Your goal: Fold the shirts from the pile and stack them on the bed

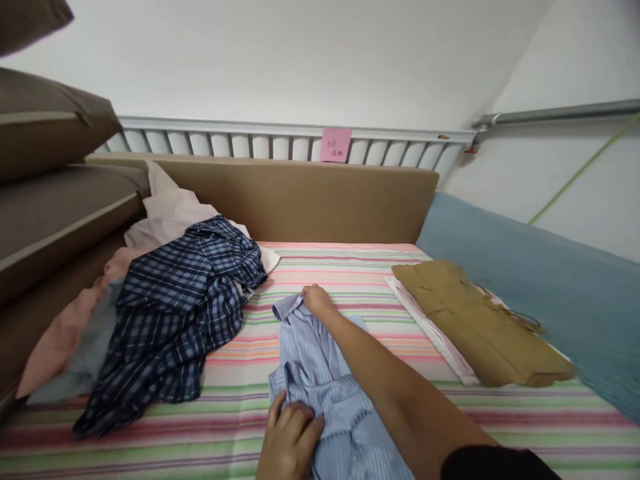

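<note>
A light blue striped shirt (pixel 320 380) lies crumpled on the striped bedsheet (pixel 330 267), in the middle front. My right hand (pixel 316 300) pinches its collar at the far end, with the forearm stretched across the shirt's right side. Nearer to me, my left hand (pixel 290 437) is on the left edge of the same shirt, its fingers bent and closed on the cloth. The fingertips of that hand are partly hidden in the folds.
To the left, a dark blue plaid shirt (pixel 185 287) lies over pink and pale garments (pixel 165 207), beside stacked brown cushions (pixel 60 213). A folded khaki garment (pixel 475 320) rests at right on other folded clothes. Behind stand a brown panel (pixel 300 200) and a radiator (pixel 240 143).
</note>
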Action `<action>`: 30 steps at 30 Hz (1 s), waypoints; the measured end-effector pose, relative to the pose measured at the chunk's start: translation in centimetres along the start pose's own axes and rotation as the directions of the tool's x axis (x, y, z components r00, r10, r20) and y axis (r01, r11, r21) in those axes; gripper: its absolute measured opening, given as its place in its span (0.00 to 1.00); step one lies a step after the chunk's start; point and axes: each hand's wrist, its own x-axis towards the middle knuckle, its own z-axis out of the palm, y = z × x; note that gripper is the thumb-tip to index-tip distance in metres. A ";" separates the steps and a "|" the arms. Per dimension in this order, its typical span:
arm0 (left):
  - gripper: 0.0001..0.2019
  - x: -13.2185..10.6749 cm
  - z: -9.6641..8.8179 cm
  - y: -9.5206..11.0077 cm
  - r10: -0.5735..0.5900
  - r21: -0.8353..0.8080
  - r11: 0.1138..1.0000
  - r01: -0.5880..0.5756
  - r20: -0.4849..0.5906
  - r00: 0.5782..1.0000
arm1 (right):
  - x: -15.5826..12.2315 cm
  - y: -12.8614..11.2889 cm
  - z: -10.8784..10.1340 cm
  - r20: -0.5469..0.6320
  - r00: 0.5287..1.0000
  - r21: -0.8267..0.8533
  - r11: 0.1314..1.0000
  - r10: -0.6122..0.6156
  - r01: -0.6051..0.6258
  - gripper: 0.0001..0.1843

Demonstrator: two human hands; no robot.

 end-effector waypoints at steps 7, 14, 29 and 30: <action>0.14 1.8 -1.5 0.7 -0.111 -0.101 0.989 0.106 -0.043 0.993 | -6.4 -0.7 -5.8 -0.159 0.932 0.024 0.943 -0.325 0.333 0.13; 0.14 5.7 -4.0 0.3 -0.073 -0.054 0.996 0.077 0.069 0.995 | -14.2 7.4 -5.4 0.073 0.961 0.253 0.937 -0.267 0.241 0.09; 0.12 11.0 -6.4 0.9 0.079 0.027 0.996 -0.082 0.097 0.992 | -13.1 7.0 -5.1 0.309 0.911 0.630 0.776 -0.271 0.017 0.04; 0.11 11.1 -6.8 1.1 0.083 0.021 0.996 -0.085 0.103 0.991 | -13.3 7.6 -4.8 0.337 0.896 0.616 0.787 -0.288 0.021 0.06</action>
